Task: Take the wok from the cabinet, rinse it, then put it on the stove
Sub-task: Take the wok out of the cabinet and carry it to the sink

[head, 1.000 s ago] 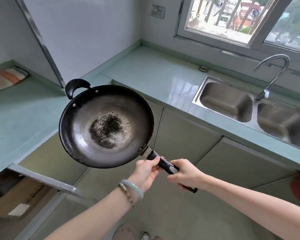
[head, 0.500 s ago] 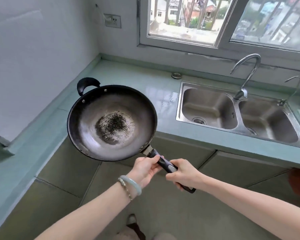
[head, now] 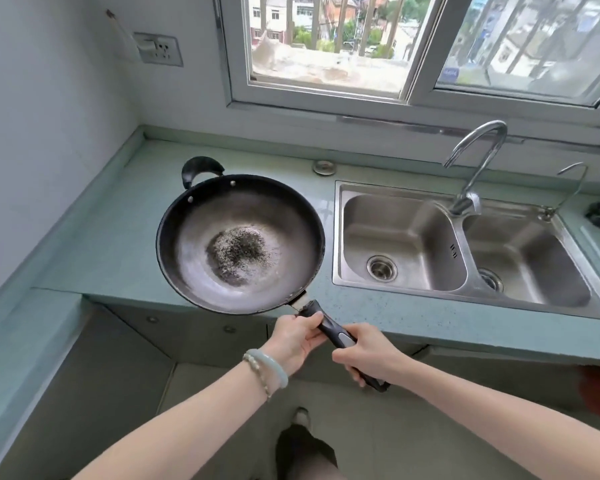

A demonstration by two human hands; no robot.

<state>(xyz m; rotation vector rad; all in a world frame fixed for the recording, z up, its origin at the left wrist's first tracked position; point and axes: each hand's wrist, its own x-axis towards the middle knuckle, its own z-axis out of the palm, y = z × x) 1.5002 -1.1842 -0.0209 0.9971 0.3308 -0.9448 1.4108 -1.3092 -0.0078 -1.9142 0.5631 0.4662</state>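
My left grip [head: 297, 341] and right grip [head: 368, 355] clasp one round black metal wok [head: 239, 244] by its long handle [head: 329, 332]; its bowl hangs ahead, over the pale-green bench [head: 118, 244], left of one two-basin steel sink [head: 465, 206].

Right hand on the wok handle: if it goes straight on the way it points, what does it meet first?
The left hand, gripping the same handle just ahead of the right hand, nearer the wok. Only a short bare stretch of handle lies between them.
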